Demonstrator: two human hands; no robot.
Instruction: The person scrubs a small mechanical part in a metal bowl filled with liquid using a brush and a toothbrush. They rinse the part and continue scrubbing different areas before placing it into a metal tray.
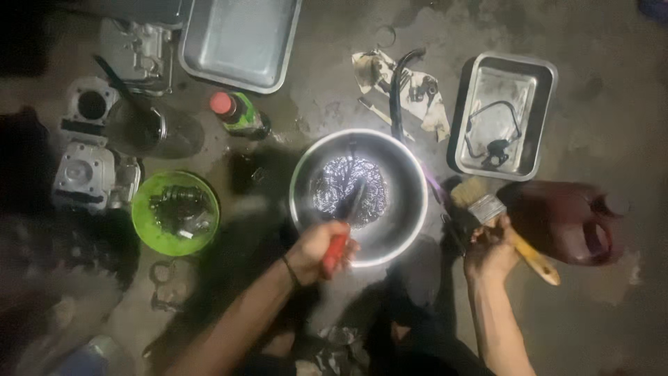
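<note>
A round steel bowl (410,209) stands on the stained floor in front of me, with a shiny foamy puddle of liquid in its bottom. My left hand (316,251) grips a red-handled tool (336,252) whose dark shaft reaches into that liquid. To the right of the bowl, my right hand (490,251) holds a paintbrush (518,240) with a wooden handle and pale bristles pointing up-left, above the floor. A dark band circles my left wrist.
A green bowl (149,233) of dark metal parts sits left. Grey engine castings (87,167) lie far left. A red-capped bottle (240,113), a large steel tray (240,42), a smaller tray (536,115) with a cable, a dirty rag (410,90) and a dark red jerrycan (567,219) surround the bowl.
</note>
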